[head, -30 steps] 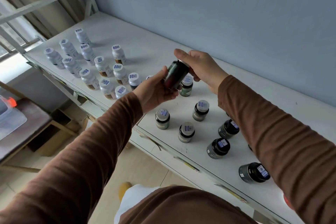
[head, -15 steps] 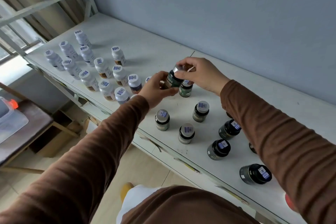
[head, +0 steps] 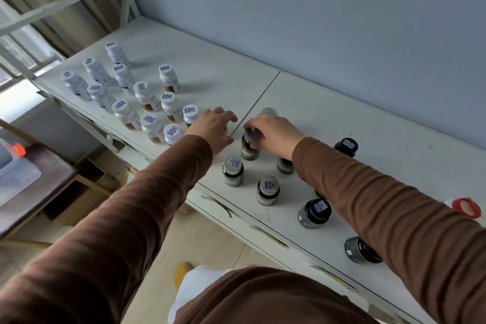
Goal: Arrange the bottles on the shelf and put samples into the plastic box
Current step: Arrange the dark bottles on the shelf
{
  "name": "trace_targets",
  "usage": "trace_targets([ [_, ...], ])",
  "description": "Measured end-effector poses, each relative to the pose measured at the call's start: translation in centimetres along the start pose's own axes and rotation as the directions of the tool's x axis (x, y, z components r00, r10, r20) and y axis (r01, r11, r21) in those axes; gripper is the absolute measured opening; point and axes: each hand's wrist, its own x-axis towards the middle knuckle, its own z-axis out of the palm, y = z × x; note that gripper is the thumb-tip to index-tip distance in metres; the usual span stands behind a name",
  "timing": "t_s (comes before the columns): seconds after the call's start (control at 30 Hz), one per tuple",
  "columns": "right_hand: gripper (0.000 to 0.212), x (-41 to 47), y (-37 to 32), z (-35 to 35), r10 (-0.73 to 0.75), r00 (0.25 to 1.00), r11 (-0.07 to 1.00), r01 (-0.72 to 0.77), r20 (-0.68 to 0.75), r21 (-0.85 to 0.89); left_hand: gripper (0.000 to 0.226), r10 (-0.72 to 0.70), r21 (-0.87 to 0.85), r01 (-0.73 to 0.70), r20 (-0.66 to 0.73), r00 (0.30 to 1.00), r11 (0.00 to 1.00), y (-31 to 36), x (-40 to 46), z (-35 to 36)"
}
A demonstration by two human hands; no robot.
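Note:
A white shelf (head: 302, 102) carries several white bottles (head: 147, 96) on its left half and several dark bottles (head: 314, 213) with barcode caps on its right half. My right hand (head: 277, 135) grips the cap of one dark bottle (head: 249, 151), which stands upright on the shelf near the seam. A grey-capped bottle (head: 268, 111) stands just behind that hand. My left hand (head: 213, 127) hovers to the left of it with loosely curved fingers and holds nothing. It covers a white-capped bottle (head: 216, 109) almost entirely.
A clear plastic box (head: 18, 173) with an orange clip sits on a brown table at the lower left. A red lid (head: 464, 207) lies at the shelf's right edge. The blue wall runs close behind the shelf. One dark bottle (head: 361, 250) lies on its side by the front edge.
Both hands lowered the dark bottle from the air onto the shelf. My left hand let go of it and drew off to the left; my right hand keeps hold of its cap.

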Motion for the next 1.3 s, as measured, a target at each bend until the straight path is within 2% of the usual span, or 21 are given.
trace_targets([
  [0.37, 0.049, -0.1, 0.1, 1.8, -0.013, 0.999, 0.998, 0.015, 0.044, -0.053, 0.046, 0.019, 0.019, -0.019, 0.006, 1.000, 1.000, 0.5, -0.2, 0.2],
  [0.47, 0.054, -0.5, 1.1, 0.8, 0.009, 0.999, 0.998, -0.012, 0.053, 0.068, 0.045, 0.031, 0.020, -0.031, 0.000, 1.000, 0.999, 0.7, 0.2, 0.1],
  [0.57, 0.038, -0.3, 3.1, -1.5, 0.067, 0.989, 0.983, -0.042, -0.134, 0.180, 0.046, 0.051, 0.025, -0.051, -0.013, 0.999, 0.998, 1.0, 1.1, -0.1],
  [0.67, 0.029, 0.3, 5.0, -3.2, 0.155, 0.961, 0.981, -0.121, -0.230, 0.153, 0.047, 0.066, 0.040, -0.065, -0.016, 0.998, 0.997, 1.5, 2.4, -0.1],
  [0.77, 0.040, 1.3, 5.9, -3.0, 0.141, 0.980, 0.990, -0.138, -0.140, 0.026, 0.047, 0.069, 0.062, -0.069, 0.001, 0.998, 0.996, 1.9, 3.7, 0.2],
  [0.9, 0.062, 3.1, 6.0, -1.3, 0.074, 0.997, 0.992, -0.072, 0.015, -0.102, 0.047, 0.049, 0.094, -0.053, 0.042, 0.998, 0.994, 2.0, 5.1, 0.9],
  [1.03, 0.057, 4.2, 6.2, -0.7, 0.062, 0.995, 0.989, -0.051, 0.072, -0.141, 0.047, 0.029, 0.095, -0.033, 0.047, 0.998, 0.995, 1.8, 5.7, 1.2],
  [1.17, 0.044, 4.5, 6.5, -0.8, 0.082, 0.995, 0.996, -0.080, 0.052, -0.040, 0.045, 0.025, 0.054, -0.027, 0.029, 0.999, 0.998, 1.6, 5.6, 1.6],
  [1.23, 0.034, 4.4, 6.6, -1.5, 0.133, 0.991, 0.986, -0.133, 0.007, 0.100, 0.045, 0.031, 0.007, -0.031, 0.003, 1.000, 0.999, 1.5, 5.6, 1.3],
  [1.3, 0.029, 4.3, 6.5, -2.7, 0.205, 0.978, 0.932, -0.181, -0.046, 0.313, 0.045, 0.000, -0.103, -0.003, -0.033, 0.999, 0.995, 1.3, 5.6, 0.5],
])
